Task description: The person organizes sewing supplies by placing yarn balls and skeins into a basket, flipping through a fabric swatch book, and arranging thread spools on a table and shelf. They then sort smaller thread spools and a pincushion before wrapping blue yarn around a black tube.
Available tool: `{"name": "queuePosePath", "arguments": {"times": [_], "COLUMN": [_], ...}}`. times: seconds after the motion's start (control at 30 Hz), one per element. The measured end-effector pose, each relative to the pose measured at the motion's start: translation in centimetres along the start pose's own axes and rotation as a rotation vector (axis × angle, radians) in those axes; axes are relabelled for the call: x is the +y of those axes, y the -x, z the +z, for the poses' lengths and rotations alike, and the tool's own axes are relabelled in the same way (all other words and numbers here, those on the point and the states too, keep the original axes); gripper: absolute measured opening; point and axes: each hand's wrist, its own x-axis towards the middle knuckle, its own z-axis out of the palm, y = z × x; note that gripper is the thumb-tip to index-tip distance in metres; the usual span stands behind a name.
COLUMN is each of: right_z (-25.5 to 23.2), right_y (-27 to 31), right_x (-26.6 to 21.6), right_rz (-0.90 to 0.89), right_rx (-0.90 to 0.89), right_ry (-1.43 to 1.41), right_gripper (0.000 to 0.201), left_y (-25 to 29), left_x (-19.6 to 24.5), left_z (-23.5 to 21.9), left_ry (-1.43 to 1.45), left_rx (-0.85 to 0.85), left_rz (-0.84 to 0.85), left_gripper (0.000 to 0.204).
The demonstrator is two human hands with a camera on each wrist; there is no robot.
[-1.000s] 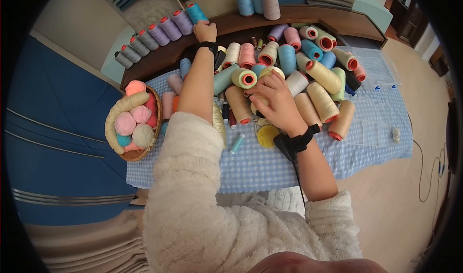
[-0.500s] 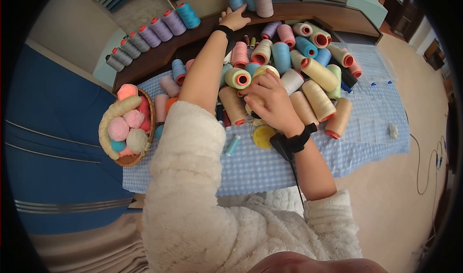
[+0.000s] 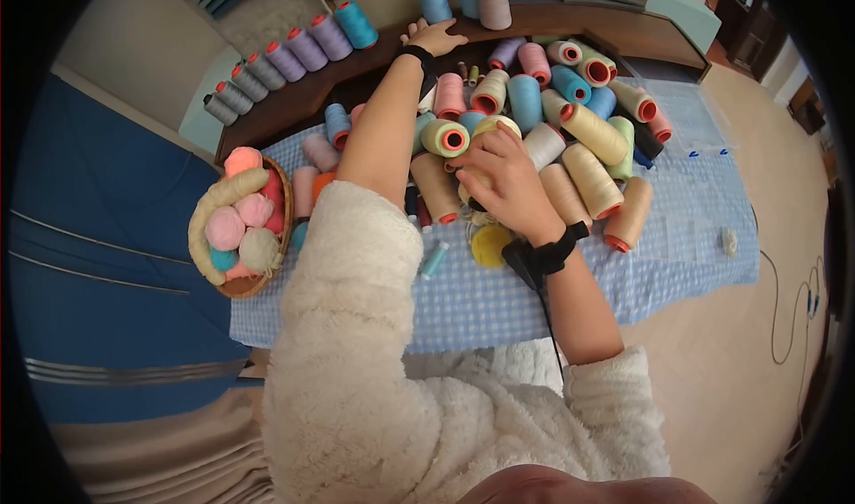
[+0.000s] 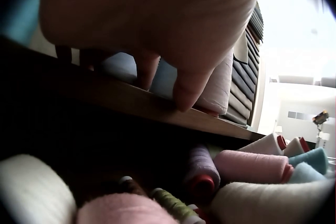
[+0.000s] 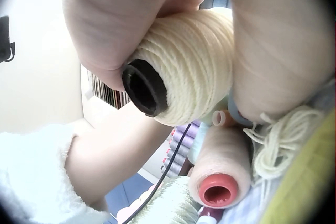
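Note:
On the raised wooden shelf [image 3: 552, 21], my left hand [image 3: 434, 37] rests with spread fingers just in front of a blue cone [image 3: 434, 2]. The left wrist view shows the fingers of this hand [image 4: 147, 19] reaching down by two blue cones [image 4: 119, 66] and a pale pink cone [image 4: 217, 90]; contact with the cones is unclear. My right hand [image 3: 506, 182] holds a cream yarn cone [image 3: 497, 129] over the pile. In the right wrist view its black core [image 5: 144, 88] faces the camera, and the hand [image 5: 113, 22] wraps around the yarn [image 5: 191, 66].
A row of grey and purple cones [image 3: 305, 50] ends at a teal cone [image 3: 356, 26] on the shelf's left. Many cones [image 3: 592, 183] crowd the checked cloth [image 3: 481, 321]. A wicker basket [image 3: 283, 228] of yarn balls stands left; clear plastic trays [image 3: 681, 117] lie right.
My left hand has let go of the teal cone, which stands at the row's end, and has moved right to the blue cones. My right hand keeps its hold on the cream cone.

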Motion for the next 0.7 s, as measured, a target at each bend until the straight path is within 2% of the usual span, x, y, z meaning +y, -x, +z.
{"name": "queuePosePath", "arguments": {"times": [0.13, 0.17, 0.23, 0.3, 0.37, 0.43, 0.53, 0.57, 0.63, 0.7], "right_z": [0.0, 0.0, 0.0, 0.0, 0.1, 0.1, 0.0, 0.0, -0.1, -0.1], "right_y": [0.1, 0.1, 0.2, 0.1, 0.1, 0.1, 0.1, 0.0, 0.1, 0.1], "right_x": [0.0, 0.0, -0.1, -0.2, 0.0, -0.1, -0.4, -0.5, -0.7, -0.9], "right_rz": [0.010, 0.014, 0.012, 0.007, -0.010, -0.029, -0.039, -0.041, -0.035, -0.021], "right_rx": [0.002, 0.002, 0.003, -0.005, 0.012, 0.014, 0.023, 0.030, 0.026, 0.034], "right_ry": [0.002, -0.005, -0.001, -0.006, 0.001, 0.009, 0.007, 0.005, 0.013, 0.008], "right_gripper": [0.013, 0.014, 0.014, 0.014, 0.016, 0.018, 0.018, 0.018, 0.018, 0.019], "left_y": [0.0, 0.4, 4.9, 8.7, 13.4, 15.7, 20.7, 22.0, 24.6, 26.8], "left_x": [-2.8, -4.0, -4.0, -5.1, -6.2, -8.9, -8.7, -8.9, -7.1, -5.7], "left_z": [-0.5, -1.4, -5.7, -8.6, -11.3, -10.7, -9.3, -8.1, -8.5, -7.8], "left_ry": [0.003, 0.121, 0.477, 0.553, 0.548, 0.504, 0.363, 0.295, 0.224, 0.434], "left_rx": [-0.007, 0.005, -0.096, -0.145, -0.273, -0.359, -0.479, -0.401, -0.381, -0.197], "left_rz": [0.061, 0.194, 0.349, 0.266, 0.200, 0.312, 0.181, 0.311, 0.339, 0.390], "left_gripper": [0.081, 0.074, 0.064, 0.050, 0.045, 0.043, 0.044, 0.049, 0.056, 0.062]}}
